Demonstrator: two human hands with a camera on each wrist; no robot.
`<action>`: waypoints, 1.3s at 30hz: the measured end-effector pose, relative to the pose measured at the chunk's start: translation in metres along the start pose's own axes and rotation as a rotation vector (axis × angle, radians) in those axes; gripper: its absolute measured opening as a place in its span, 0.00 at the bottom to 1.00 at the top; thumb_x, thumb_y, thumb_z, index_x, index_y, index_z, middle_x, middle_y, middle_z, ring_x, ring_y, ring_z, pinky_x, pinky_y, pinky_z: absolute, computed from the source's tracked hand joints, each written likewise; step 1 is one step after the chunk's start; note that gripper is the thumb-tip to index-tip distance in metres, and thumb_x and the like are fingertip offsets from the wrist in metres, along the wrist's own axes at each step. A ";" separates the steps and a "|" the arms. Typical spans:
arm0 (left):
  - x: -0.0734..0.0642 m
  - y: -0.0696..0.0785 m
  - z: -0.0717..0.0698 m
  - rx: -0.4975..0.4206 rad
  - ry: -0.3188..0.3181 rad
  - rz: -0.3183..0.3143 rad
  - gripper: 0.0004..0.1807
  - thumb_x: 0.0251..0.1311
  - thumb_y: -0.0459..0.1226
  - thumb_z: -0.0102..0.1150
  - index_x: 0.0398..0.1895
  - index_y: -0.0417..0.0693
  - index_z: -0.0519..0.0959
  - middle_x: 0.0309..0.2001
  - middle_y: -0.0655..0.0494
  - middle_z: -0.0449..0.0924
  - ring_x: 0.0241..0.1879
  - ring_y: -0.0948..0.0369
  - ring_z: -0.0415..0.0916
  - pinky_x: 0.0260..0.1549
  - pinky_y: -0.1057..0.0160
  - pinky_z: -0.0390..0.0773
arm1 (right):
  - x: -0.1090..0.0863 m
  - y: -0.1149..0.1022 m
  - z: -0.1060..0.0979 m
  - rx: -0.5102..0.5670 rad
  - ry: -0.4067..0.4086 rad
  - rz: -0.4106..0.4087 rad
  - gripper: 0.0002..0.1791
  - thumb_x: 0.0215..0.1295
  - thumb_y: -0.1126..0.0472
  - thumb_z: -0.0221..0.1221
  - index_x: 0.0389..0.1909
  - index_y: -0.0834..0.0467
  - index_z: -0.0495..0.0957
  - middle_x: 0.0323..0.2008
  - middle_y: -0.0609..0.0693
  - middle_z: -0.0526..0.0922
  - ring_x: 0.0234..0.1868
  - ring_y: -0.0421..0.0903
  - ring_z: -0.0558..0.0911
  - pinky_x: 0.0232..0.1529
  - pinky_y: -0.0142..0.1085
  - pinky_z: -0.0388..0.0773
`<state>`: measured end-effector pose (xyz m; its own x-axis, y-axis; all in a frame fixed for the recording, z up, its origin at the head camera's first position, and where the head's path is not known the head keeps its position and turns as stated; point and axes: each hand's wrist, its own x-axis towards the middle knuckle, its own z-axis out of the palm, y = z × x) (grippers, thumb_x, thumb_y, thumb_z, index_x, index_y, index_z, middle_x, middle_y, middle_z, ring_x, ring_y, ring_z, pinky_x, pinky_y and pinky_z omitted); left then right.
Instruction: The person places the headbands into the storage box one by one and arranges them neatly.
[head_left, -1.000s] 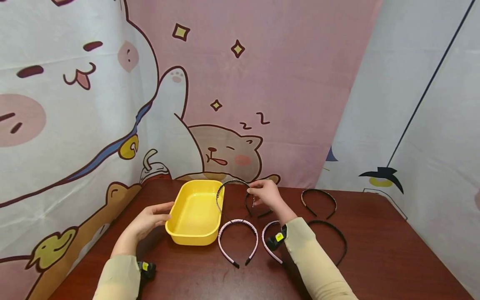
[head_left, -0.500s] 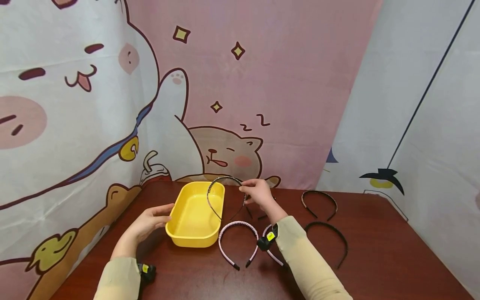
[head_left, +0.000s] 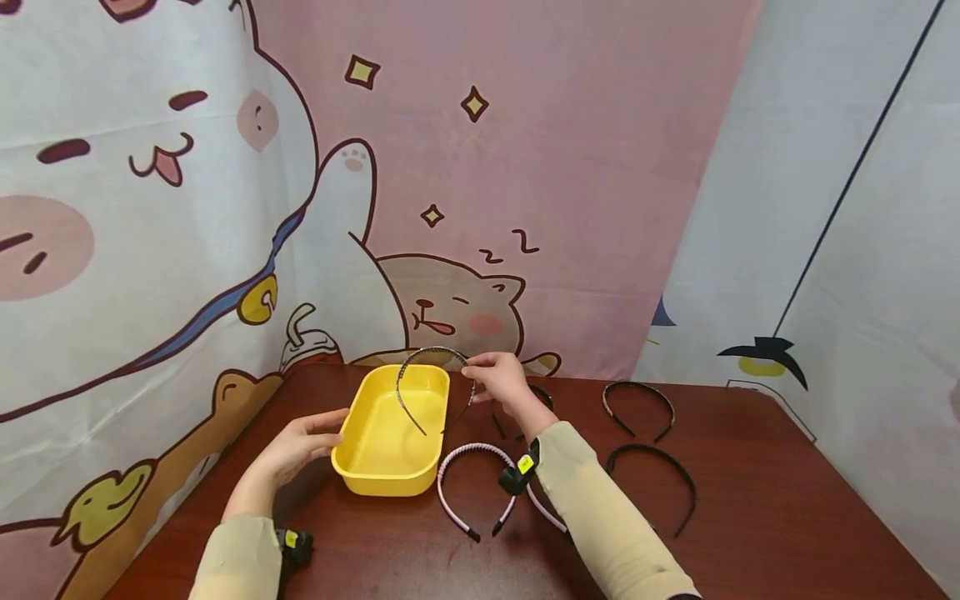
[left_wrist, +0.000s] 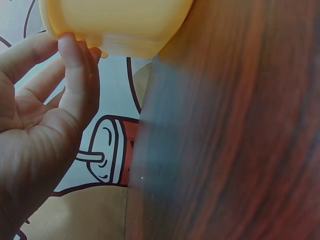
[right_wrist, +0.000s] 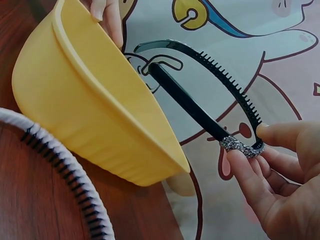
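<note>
In the head view, my right hand (head_left: 501, 379) pinches a thin black headband (head_left: 401, 387) by one side, with its arch up and its ends hanging over a yellow plastic bin (head_left: 386, 483). The right wrist view shows small teeth inside this headband (right_wrist: 182, 97) and a glittery silver covering where thumb and fingers hold it. At the bin's left side, my left hand (head_left: 296, 446) touches the rim with loosely extended fingers. Fingertips meet the bin wall (left_wrist: 120, 25) in the left wrist view.
A pink wrapped headband (head_left: 477, 447) lies right of the bin, another pink headband (head_left: 546, 508) partly under my right forearm. Dark headbands (head_left: 686, 479) (head_left: 637, 385) lie farther right, and one dark headband (head_left: 542, 392) sits behind my right hand. A cartoon cloth (head_left: 585, 208) hangs behind the table.
My right hand has moved left with the black headband, bringing it from the bin's right edge to over the bin. The left hand has stayed at the bin's left rim.
</note>
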<state>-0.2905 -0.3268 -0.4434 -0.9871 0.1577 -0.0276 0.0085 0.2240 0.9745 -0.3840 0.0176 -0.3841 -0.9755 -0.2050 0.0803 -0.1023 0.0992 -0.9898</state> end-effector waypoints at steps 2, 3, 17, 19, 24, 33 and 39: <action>-0.001 -0.001 -0.001 0.000 0.001 0.002 0.33 0.63 0.35 0.61 0.69 0.34 0.63 0.66 0.35 0.66 0.53 0.52 0.77 0.52 0.54 0.76 | 0.001 -0.001 0.004 0.009 0.002 -0.001 0.15 0.60 0.65 0.64 0.47 0.67 0.81 0.37 0.57 0.80 0.25 0.44 0.76 0.23 0.39 0.83; -0.001 -0.001 -0.001 0.000 0.001 0.004 0.33 0.63 0.35 0.61 0.69 0.33 0.63 0.65 0.35 0.66 0.53 0.53 0.77 0.52 0.55 0.77 | 0.002 -0.001 0.007 0.016 0.004 -0.001 0.15 0.60 0.65 0.64 0.47 0.67 0.81 0.37 0.57 0.80 0.25 0.44 0.76 0.23 0.40 0.83; 0.002 -0.003 -0.002 -0.009 -0.034 0.039 0.31 0.65 0.31 0.57 0.69 0.30 0.61 0.66 0.32 0.64 0.54 0.50 0.76 0.50 0.58 0.78 | 0.012 0.001 0.029 0.029 -0.009 0.018 0.16 0.62 0.64 0.63 0.47 0.68 0.81 0.39 0.62 0.81 0.34 0.56 0.82 0.28 0.44 0.84; 0.003 -0.003 -0.001 -0.013 -0.036 0.040 0.32 0.64 0.31 0.57 0.69 0.30 0.61 0.66 0.32 0.64 0.53 0.52 0.77 0.49 0.58 0.78 | 0.012 0.000 0.031 0.029 -0.011 0.031 0.16 0.62 0.63 0.63 0.48 0.68 0.80 0.42 0.65 0.80 0.39 0.60 0.82 0.29 0.43 0.84; 0.003 -0.003 -0.002 -0.015 -0.031 0.042 0.32 0.64 0.31 0.58 0.69 0.30 0.61 0.66 0.32 0.64 0.53 0.52 0.77 0.49 0.58 0.78 | 0.015 -0.002 0.037 0.029 0.006 0.046 0.14 0.62 0.63 0.63 0.47 0.67 0.81 0.43 0.68 0.79 0.44 0.66 0.80 0.28 0.42 0.84; 0.001 -0.004 -0.003 -0.014 -0.033 0.040 0.31 0.64 0.31 0.57 0.69 0.29 0.61 0.65 0.31 0.64 0.52 0.51 0.77 0.49 0.57 0.78 | 0.016 0.000 0.045 0.020 0.025 0.072 0.14 0.62 0.63 0.64 0.46 0.67 0.81 0.35 0.61 0.77 0.33 0.54 0.80 0.29 0.43 0.84; 0.001 -0.005 -0.002 -0.017 -0.020 0.032 0.33 0.63 0.33 0.59 0.69 0.31 0.62 0.66 0.32 0.64 0.52 0.53 0.78 0.50 0.57 0.78 | 0.017 0.005 0.049 0.022 0.034 0.091 0.13 0.62 0.64 0.64 0.45 0.67 0.81 0.34 0.58 0.76 0.30 0.48 0.77 0.33 0.46 0.84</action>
<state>-0.2914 -0.3294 -0.4475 -0.9829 0.1839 -0.0003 0.0375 0.2019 0.9787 -0.3916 -0.0335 -0.3932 -0.9866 -0.1632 -0.0066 -0.0090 0.0945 -0.9955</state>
